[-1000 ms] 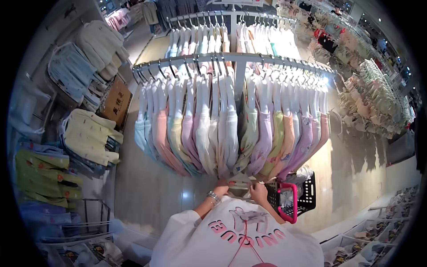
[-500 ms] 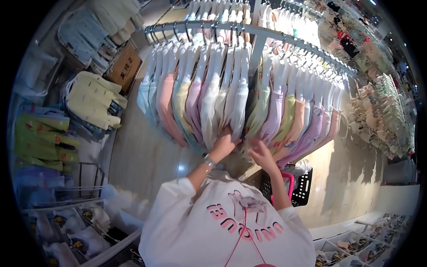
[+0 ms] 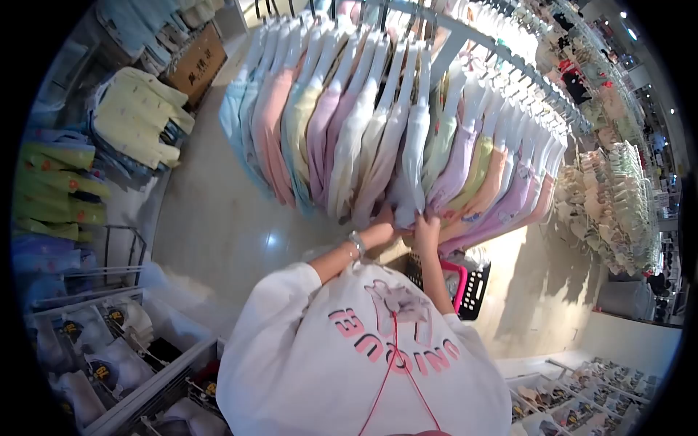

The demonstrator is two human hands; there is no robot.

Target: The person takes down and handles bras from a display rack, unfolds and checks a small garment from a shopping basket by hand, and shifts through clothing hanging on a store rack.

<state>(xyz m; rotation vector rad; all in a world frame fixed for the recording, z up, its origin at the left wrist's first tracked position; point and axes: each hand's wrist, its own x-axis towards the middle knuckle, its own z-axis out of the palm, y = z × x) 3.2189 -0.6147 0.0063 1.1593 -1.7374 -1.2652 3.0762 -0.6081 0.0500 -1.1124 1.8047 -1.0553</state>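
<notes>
A row of pastel garments hangs in front of me on white hangers. The white garment (image 3: 413,163) near the middle of the row is held low down by both hands. My right hand (image 3: 427,234) pinches its lower edge. My left hand (image 3: 376,231), with a band on the wrist, is closed at the bottom edge on the other side, its fingertips partly hidden by cloth. A pale beige garment (image 3: 382,156) hangs just left of it, and a pale green garment (image 3: 440,149) just right.
The rack's metal rail (image 3: 458,29) runs across the top. A black basket with a pink handle (image 3: 474,291) stands on the floor below the right arm. Bins of packaged goods (image 3: 109,349) line the lower left. Folded yellow clothing (image 3: 138,116) lies at left.
My view has tilted and the rack appears closer. Both hands have come together on the white garment's lower edge; the right hand was loose and apart before.
</notes>
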